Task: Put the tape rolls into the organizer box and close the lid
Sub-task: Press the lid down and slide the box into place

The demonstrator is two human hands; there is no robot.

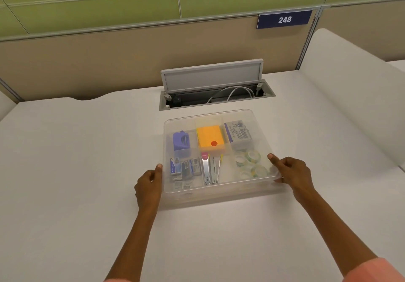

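A clear plastic organizer box [219, 196] sits on the white desk, and its translucent lid [210, 115] lies flat on top. Through the lid I see several tape rolls [249, 162] in the front right compartment. My left hand [149, 185] grips the lid's left edge near the front corner, thumb on top. At the front right corner my right hand [291, 172] holds the lid the same way, thumb resting on the lid.
Other compartments hold a purple sharpener [181, 140], orange sticky notes [210, 138], a staple box [238, 133], metal clips [210, 169] and small packets [185, 167]. Behind the box an open cable hatch [215, 97] is set in the desk. A partition wall stands behind.
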